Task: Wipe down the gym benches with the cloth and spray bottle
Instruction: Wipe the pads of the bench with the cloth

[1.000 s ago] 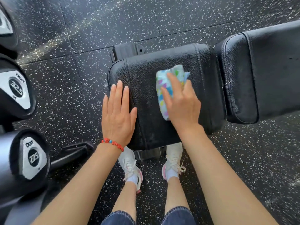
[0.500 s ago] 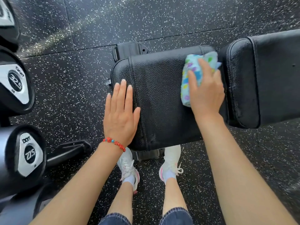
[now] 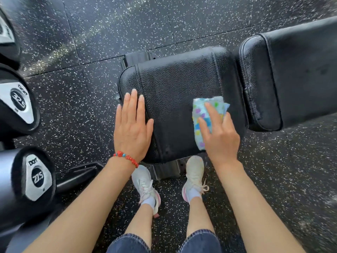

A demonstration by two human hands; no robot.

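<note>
1. My right hand [image 3: 219,136] covers the near half of the cloth [image 3: 207,114], so its full shape stays hidden.
2. The back pad [image 3: 291,75] at 2 o'clock runs off the right edge.
3. At 9 o'clock the dumbbells [image 3: 17,105] are cut by the left edge; the topmost one's number is unreadable.
4. The seat pad [image 3: 182,92] hides the bench frame [image 3: 166,170] beneath it; only ends show.
5. My left palm [image 3: 132,128] hides the pad's near left corner.

Speckled black rubber floor [image 3: 109,33], dumbbells [image 3: 34,178] marked 27.5 and 32.5 at left, white sneakers [image 3: 194,178], red beaded bracelet [image 3: 126,158]
</note>
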